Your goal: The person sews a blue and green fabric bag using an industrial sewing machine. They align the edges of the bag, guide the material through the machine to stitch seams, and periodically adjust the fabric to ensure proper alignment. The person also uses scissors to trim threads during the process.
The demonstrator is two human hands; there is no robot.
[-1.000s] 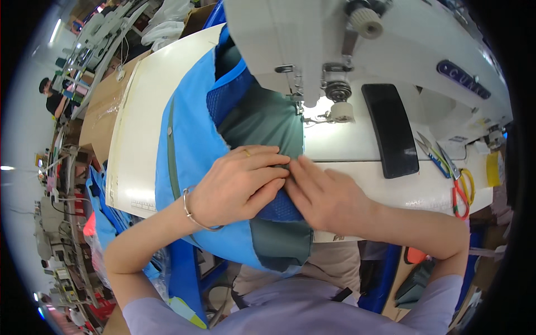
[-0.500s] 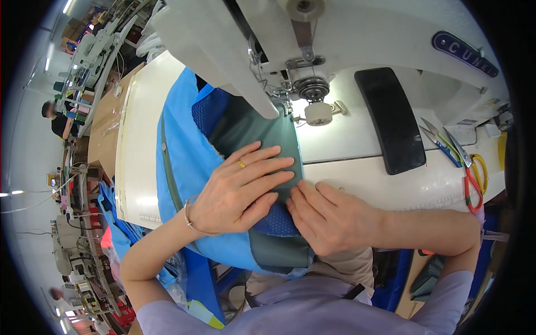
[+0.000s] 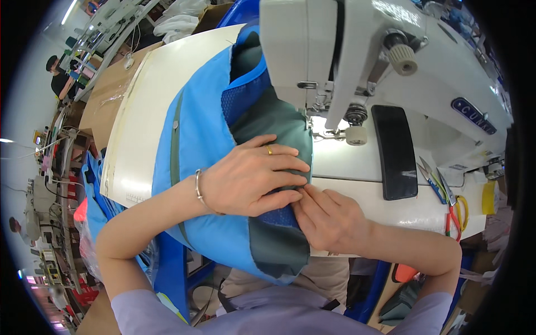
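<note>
My left hand lies spread on the dark green lining of a light blue fabric piece, which has a dark blue mesh section and a green zip strip. Its thumb reaches toward my right hand, whose curled fingertips pinch the fabric edge just beside that thumb. The lining runs under the presser foot of a white sewing machine, above both hands. What my right fingertips grip is partly hidden.
A black phone, scissors and a yellow roll are on the white table, to the right. Cardboard and blue fabric pieces are at the left. A co-worker is beside machines at the far left.
The view has shifted with my head. My right fingers, straighter a second ago, are now more bent at the fabric edge. My left hand stays spread on the lining, with slight shifts.
</note>
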